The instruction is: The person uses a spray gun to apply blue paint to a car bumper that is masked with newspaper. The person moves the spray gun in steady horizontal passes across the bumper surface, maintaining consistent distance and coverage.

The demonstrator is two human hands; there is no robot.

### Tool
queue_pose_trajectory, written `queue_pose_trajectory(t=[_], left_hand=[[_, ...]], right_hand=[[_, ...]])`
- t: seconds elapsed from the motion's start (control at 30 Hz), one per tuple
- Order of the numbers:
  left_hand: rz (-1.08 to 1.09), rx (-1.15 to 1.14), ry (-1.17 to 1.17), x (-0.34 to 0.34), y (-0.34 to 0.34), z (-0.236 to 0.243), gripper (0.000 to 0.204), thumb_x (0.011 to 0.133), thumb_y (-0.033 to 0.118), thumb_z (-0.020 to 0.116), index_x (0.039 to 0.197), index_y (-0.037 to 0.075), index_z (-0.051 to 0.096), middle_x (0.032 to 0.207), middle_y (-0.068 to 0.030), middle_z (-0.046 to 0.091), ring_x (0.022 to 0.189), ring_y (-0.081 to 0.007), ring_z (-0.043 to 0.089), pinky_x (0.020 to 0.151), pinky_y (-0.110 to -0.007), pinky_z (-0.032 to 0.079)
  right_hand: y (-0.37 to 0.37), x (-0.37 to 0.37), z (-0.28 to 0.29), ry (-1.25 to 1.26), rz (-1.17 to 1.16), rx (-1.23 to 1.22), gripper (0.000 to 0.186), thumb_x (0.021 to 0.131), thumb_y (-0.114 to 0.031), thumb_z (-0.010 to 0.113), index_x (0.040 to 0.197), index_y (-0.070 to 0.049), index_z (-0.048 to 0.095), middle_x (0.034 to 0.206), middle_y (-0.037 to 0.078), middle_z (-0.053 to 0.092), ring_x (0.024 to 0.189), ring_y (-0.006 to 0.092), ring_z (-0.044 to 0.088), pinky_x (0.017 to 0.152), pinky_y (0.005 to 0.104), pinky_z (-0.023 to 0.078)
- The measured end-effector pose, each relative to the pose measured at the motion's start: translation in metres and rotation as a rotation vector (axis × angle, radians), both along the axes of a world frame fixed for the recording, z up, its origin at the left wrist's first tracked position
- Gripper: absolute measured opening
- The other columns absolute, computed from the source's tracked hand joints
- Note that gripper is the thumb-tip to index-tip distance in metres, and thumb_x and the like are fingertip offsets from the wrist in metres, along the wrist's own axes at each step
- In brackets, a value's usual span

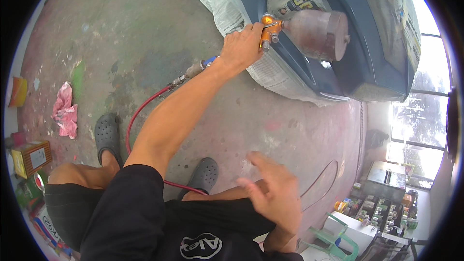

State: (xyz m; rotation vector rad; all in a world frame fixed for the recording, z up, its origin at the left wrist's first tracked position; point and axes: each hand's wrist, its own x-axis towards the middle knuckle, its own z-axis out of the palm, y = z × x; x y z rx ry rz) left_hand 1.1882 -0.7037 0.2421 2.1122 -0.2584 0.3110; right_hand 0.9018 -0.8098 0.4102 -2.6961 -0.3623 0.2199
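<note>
My left hand (241,48) is wrapped round the handle of an orange spray gun (268,26), arm stretched out ahead. A cloudy, pinkish paint cup (316,35) is fixed to the gun and reaches to the right. Behind them is a blue-grey vehicle body panel (309,75), probably a bumper, with newspaper masking (275,75) along its edges. From the gun's fittings below my left wrist, a red air hose (133,123) curves down past my legs. My right hand (275,188), slightly blurred, hangs free near my lap with thumb and fingers apart, holding nothing.
A crumpled pink cloth (65,111) lies on the stained concrete floor (159,29) at left, near cartons (33,158) and cans. At lower right, a low table carries small bottles (384,215) and a metal box (386,179), beside a green plastic frame (333,241). Windows line the right.
</note>
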Motion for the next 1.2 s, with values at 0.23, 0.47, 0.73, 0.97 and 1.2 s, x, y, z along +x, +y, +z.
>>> queue_pose_trajectory(t=[0.23,0.47,0.73,0.97,1.2], left_hand=[[-0.187,-0.842,0.239,-0.047,0.023,0.071,0.037,0.107,0.040,0.074,0.122,0.006,0.072,0.098,-0.0071,0.075,0.065,-0.0134,0.063,0.059,-0.031,0.051],[-0.291,-1.142,0.358,-0.064,0.037,0.104,0.041,0.110,0.040,0.071,0.130,0.004,0.066,0.107,-0.0085,0.073,0.054,-0.0045,0.047,0.049,-0.024,0.040],[-0.264,-1.138,0.382,-0.077,0.047,0.109,0.039,0.109,0.039,0.071,0.130,0.006,0.066,0.108,-0.0073,0.071,0.054,-0.0038,0.046,0.049,-0.024,0.038],[-0.210,-1.158,0.354,-0.076,0.035,0.104,0.040,0.109,0.041,0.072,0.121,0.003,0.068,0.091,-0.0033,0.066,0.052,-0.0037,0.044,0.046,-0.025,0.035],[0.040,-1.164,0.177,-0.053,-0.026,0.050,0.043,0.109,0.043,0.072,0.115,0.001,0.069,0.075,0.0014,0.059,0.051,-0.0053,0.046,0.045,-0.026,0.037]], right_hand=[[-0.023,0.082,-0.011,0.029,-0.229,0.093,0.028,0.111,-0.013,0.061,0.132,0.002,0.073,0.116,0.019,0.079,0.099,0.0256,0.076,0.091,0.0372,0.058],[-0.028,0.151,-0.076,0.181,-0.049,0.534,0.036,0.115,-0.022,0.057,0.136,0.004,0.069,0.122,0.018,0.076,0.107,0.0236,0.072,0.096,0.0390,0.054],[-0.016,0.163,-0.077,0.417,-0.133,0.743,0.032,0.114,-0.026,0.064,0.126,0.000,0.078,0.105,0.003,0.080,0.100,0.0089,0.069,0.092,0.0299,0.055],[-0.018,0.160,-0.079,0.315,-0.147,0.717,0.031,0.111,-0.023,0.068,0.130,0.000,0.077,0.105,0.005,0.081,0.097,0.0105,0.070,0.089,0.0309,0.056],[-0.048,0.125,-0.016,-0.026,-0.298,0.296,0.048,0.107,-0.026,0.071,0.147,-0.001,0.066,0.124,0.014,0.079,0.095,0.0201,0.074,0.083,0.0334,0.056]])
